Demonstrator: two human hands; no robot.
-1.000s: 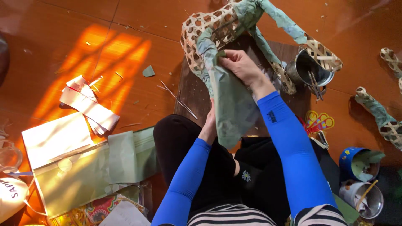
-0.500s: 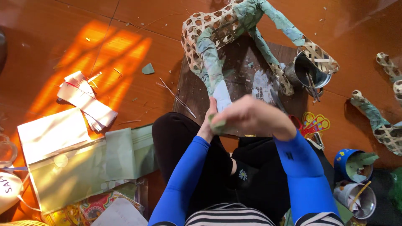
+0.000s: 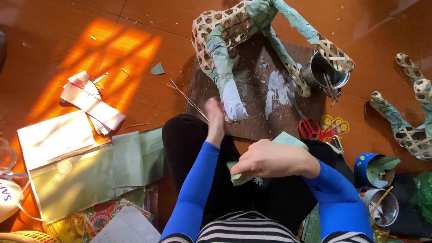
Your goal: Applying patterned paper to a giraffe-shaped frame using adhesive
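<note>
A woven bamboo frame [image 3: 225, 27], partly covered with pale green paper, stands on a dark wooden board [image 3: 265, 90] in front of me. My left hand [image 3: 215, 118] reaches toward the paper-covered leg of the frame [image 3: 233, 101], fingers together, at the board's near edge. My right hand [image 3: 270, 159] is over my lap, pinching a piece of green paper [image 3: 288, 139]. Both arms wear blue sleeves.
Sheets of green paper [image 3: 130, 157] and white paper strips [image 3: 90, 103] lie to the left. A metal pot [image 3: 326, 69], red scissors [image 3: 308, 123], a blue cup [image 3: 371, 166], a tin [image 3: 382, 207] and another woven piece [image 3: 409, 130] lie to the right.
My right hand has pulled back from the frame to my lap, bringing a green paper piece with it. My left hand has moved forward toward the frame's leg.
</note>
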